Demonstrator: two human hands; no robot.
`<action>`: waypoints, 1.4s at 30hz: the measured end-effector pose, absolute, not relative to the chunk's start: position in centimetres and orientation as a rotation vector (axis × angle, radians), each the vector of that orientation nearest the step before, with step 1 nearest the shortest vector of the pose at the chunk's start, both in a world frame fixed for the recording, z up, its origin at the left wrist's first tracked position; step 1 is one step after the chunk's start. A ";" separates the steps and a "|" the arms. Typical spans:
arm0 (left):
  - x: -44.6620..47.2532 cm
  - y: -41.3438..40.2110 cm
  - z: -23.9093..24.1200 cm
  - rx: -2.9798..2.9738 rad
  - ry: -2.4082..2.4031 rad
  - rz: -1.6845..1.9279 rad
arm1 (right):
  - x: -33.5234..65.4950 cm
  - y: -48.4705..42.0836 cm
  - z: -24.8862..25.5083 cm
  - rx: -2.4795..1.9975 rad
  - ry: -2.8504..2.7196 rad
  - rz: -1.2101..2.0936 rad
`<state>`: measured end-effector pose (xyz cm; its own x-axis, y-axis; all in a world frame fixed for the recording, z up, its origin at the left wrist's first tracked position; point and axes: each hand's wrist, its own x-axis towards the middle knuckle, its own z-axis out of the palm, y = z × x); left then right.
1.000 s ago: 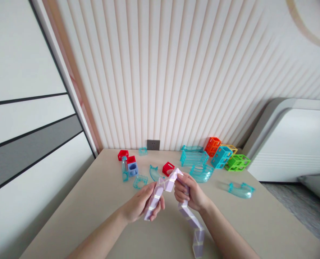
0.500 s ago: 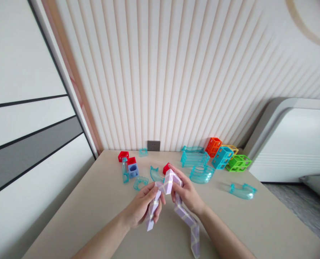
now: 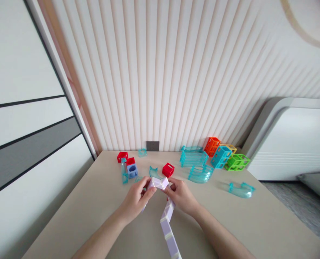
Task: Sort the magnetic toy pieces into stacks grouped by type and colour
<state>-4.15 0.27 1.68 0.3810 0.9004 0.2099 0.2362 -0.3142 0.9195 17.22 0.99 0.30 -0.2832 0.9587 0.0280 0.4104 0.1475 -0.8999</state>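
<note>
A purple-and-white snake puzzle (image 3: pixel 165 227) made of jointed wedge blocks is held between both hands above the table. My left hand (image 3: pixel 136 199) is closed on one stretch of it, thumb on top, and hides most of that end. My right hand (image 3: pixel 182 196) pinches the puzzle at a bend on the other side. A short zigzag stretch spans the two grips. From the right hand a longer chain hangs toward me and runs out at the bottom edge. Just beyond the hands are a red cube block (image 3: pixel 168 169) and a clear teal curved track piece (image 3: pixel 155 172).
On the left of the table (image 3: pixel 95 216) are red blocks (image 3: pixel 122 156), a blue block with a hole (image 3: pixel 132 171) and a teal tube (image 3: pixel 124 172). Teal track pieces (image 3: pixel 200 173) and orange, blue (image 3: pixel 221 157) and green frame blocks (image 3: pixel 237 162) stand at right. Another teal piece (image 3: pixel 241 190) lies further right.
Both hands have turned and shifted, changing the bend of the snake puzzle. Its hanging chain has swung left, away from my right forearm. The red cube block is now uncovered.
</note>
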 end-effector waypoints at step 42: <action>-3.9 0.8 0.0 2.637 1.382 0.859 | 16.8 -0.3 1.5 -1.092 -1.772 0.472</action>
